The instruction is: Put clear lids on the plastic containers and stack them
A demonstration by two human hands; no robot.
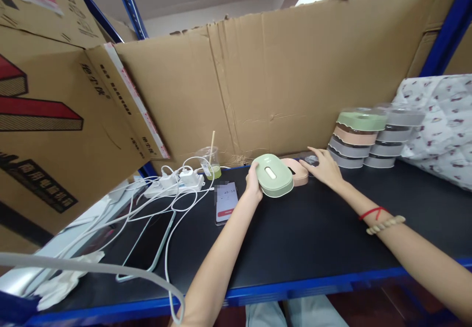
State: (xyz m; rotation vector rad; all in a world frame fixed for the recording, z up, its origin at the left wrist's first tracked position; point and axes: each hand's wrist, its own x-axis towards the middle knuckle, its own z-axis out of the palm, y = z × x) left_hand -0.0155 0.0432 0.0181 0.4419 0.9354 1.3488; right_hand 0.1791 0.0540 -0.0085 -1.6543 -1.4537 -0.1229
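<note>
My left hand [253, 182] grips a green rounded plastic dish [278, 180] by its left side. The dish is tilted towards me and has an oval slot in its middle. Partly hidden behind it is a pink piece of similar shape [301, 177] with a dark opening. My right hand [323, 166] is open, its fingers stretched towards the left. Its thumb is close to the pink piece's right edge; whether they touch I cannot tell. A small clear object [311, 160] lies by those fingers.
Stacked green, pink and grey containers [359, 137] stand at the right beside a patterned white bag [438, 125]. Leftward are a phone [225, 201], a cup with a straw [213, 170], a power strip [177, 187] with tangled white cables, and a tablet [149, 243]. Cardboard [258, 86] walls the back.
</note>
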